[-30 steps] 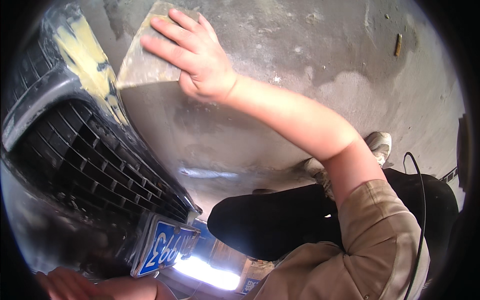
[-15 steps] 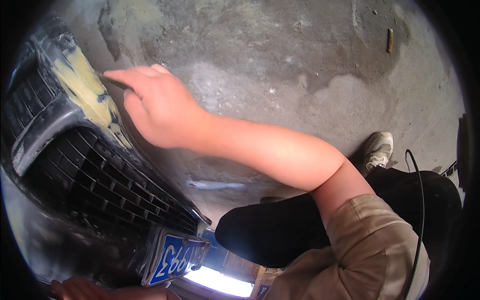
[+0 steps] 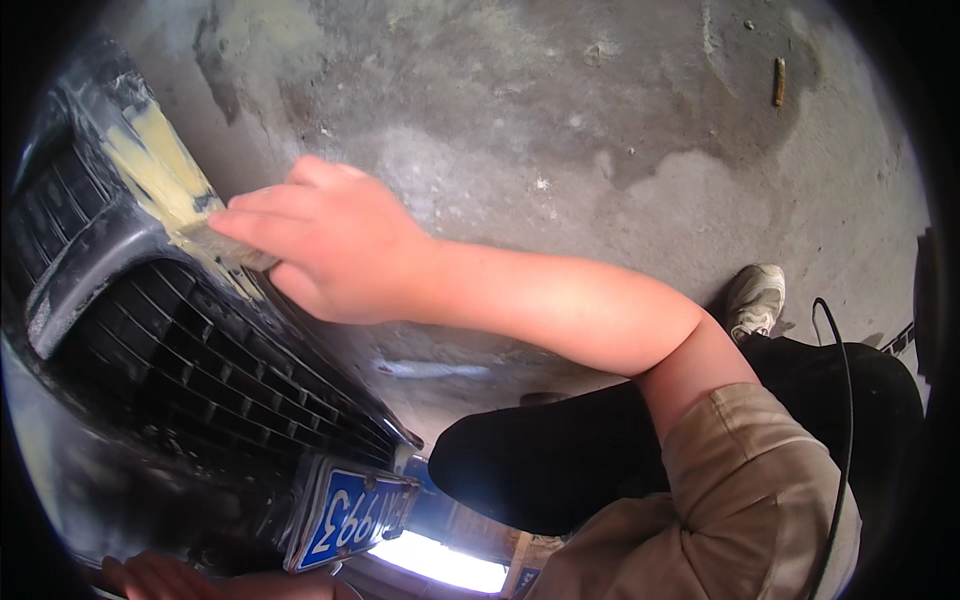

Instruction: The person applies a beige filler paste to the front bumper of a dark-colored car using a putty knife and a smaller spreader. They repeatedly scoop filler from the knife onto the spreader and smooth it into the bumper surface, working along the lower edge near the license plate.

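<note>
My right hand (image 3: 335,240) grips a flat, greyish-beige putty spreader (image 3: 228,243) between thumb and fingers. Its edge presses on the pale yellow putty (image 3: 155,160) smeared along the dark car bumper (image 3: 115,85). Streaks of putty thin out beneath the spreader, and part of it is covered by my fingers. At the lower left edge, my left hand (image 3: 165,578) lies in shadow against the bumper, its fingers stretched out and partly cut off by the frame.
A black slatted grille (image 3: 230,370) with a grey curved trim bar (image 3: 85,265) fills the left. Below it is a blue licence plate (image 3: 350,515). My bent knee (image 3: 540,460) and a shoe (image 3: 757,300) are over the stained concrete floor (image 3: 560,130). A black cable (image 3: 843,420) hangs at right.
My right hand has moved down along the bumper and turned, so the spreader's flat face now shows against the putty. My left hand stays in about the same place.
</note>
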A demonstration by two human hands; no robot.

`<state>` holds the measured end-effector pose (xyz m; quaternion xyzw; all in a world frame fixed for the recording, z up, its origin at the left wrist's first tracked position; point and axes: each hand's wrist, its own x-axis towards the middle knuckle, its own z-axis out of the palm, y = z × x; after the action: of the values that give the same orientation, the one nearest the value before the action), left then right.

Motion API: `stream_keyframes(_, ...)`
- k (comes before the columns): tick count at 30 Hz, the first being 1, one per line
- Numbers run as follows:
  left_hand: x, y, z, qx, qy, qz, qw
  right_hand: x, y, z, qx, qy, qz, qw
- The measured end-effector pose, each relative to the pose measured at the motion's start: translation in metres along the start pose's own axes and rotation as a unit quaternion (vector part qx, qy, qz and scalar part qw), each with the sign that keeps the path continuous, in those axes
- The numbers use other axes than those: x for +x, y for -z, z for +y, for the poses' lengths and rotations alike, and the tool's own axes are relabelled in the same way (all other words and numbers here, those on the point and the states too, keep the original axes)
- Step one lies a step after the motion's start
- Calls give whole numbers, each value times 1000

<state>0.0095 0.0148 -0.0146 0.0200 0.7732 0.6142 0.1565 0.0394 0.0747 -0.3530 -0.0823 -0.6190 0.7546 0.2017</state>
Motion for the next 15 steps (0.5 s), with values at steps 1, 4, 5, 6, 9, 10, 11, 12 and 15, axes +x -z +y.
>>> stream_keyframes(1, 1, 1, 1, -3, 0, -5, 1000, 3, 3, 3, 8, -12, -21, 1000)
stream_keyframes(4, 10, 4, 6, -24, 35, -44, 998, 28, -5, 21, 19, 2, 151, 988)
stream_keyframes(5, 13, 4, 6, -19, 48, -55, 997, 39, -10, 28, 15, 17, 173, 985)
stream_keyframes(6, 15, 4, 6, -14, 61, -66, 996, 47, -15, 33, 43, 20, 165, 985)
stream_keyframes(9, 12, 1, 3, 7, 39, -34, 999, 68, -24, 45, 77, 32, 146, 986)
stream_keyframes(10, 6, -2, 0, -13, -4, 7, 1000, 76, -24, 48, 56, 41, 144, 987)
stream_keyframes(11, 5, -3, -1, -16, -6, 0, 1000, 85, -24, 50, 37, 51, 140, 988)
stream_keyframes(12, 3, -4, -2, -9, -9, 4, 1000, 95, -22, 53, 39, 34, 118, 992)
stream_keyframes(15, 0, -6, -3, 5, -19, 12, 1000, 127, -22, 55, 14, 20, 101, 995)
